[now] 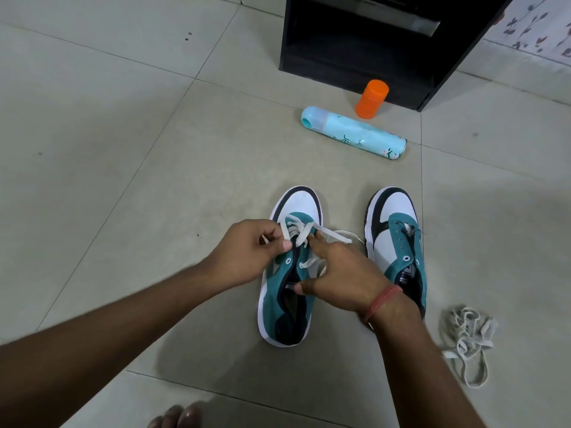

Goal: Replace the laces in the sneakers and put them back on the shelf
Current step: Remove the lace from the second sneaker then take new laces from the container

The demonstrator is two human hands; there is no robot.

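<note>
Two teal, white and black sneakers stand side by side on the floor, toes pointing away from me. The left sneaker [287,307] carries a white lace [335,234] threaded partway through its eyelets. My left hand [247,251] pinches one end of that lace at the shoe's left side. My right hand [343,273] rests on the sneaker's tongue area, fingers spread and touching the lace. The right sneaker [398,236] has bare eyelets. A loose white lace [469,341] lies in a tangle on the floor at the right.
A black shelf unit [364,54] stands at the back. In front of it are an upright orange bottle [371,98] and a light-blue spray can [355,132] lying on its side. Pale floor tiles [123,149] surround everything. Toes of a foot [177,417] show at the bottom edge.
</note>
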